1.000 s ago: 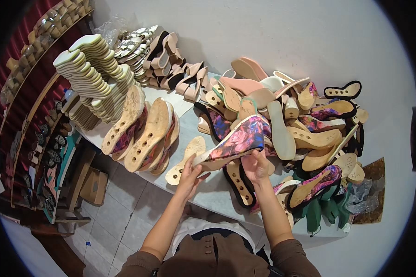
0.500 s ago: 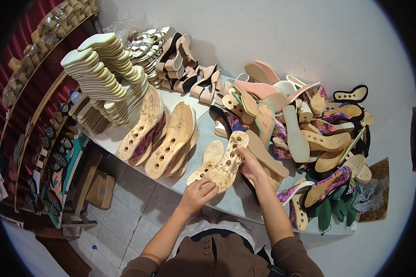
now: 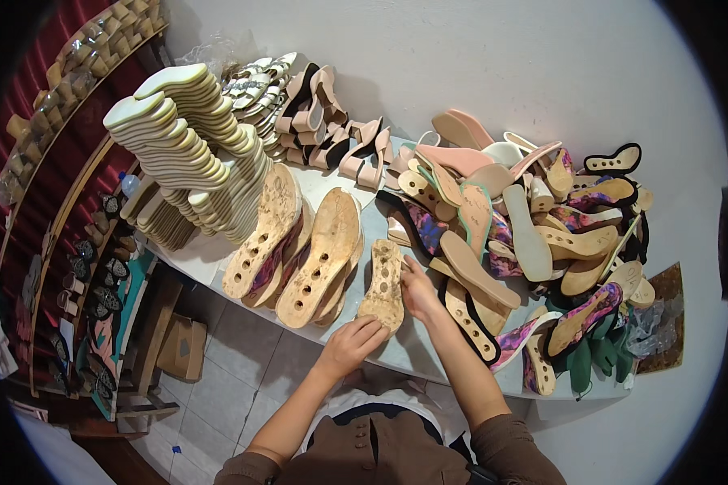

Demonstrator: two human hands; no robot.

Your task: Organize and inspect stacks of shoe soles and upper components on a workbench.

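Observation:
A pale wooden shoe sole (image 3: 385, 283), blotched and with a row of round holes, stands between my hands at the table's front edge, its holed end pointing away from me. My left hand (image 3: 353, 344) grips its near, rounded end with curled fingers. Along the far right side my right hand (image 3: 420, 293) is closed on the edge, its fingertips partly hidden. Just left are two piles of similar holed soles, the nearer pile (image 3: 322, 259) and the farther pile (image 3: 265, 230). Whether a second sole lies under the held one cannot be seen.
Tall stacks of cream sole sheets (image 3: 182, 153) rise at the back left, beside pink-and-black sandals (image 3: 311, 105). A loose heap of soles and wedges (image 3: 534, 218) covers the right side. Left of the table stands a shoe rack (image 3: 97, 267); a cardboard box (image 3: 183, 347) is on the floor.
The sole in my hands has turned from slanting right to nearly straight away from me. The second sole beside it no longer shows. My right hand has shifted slightly left and down.

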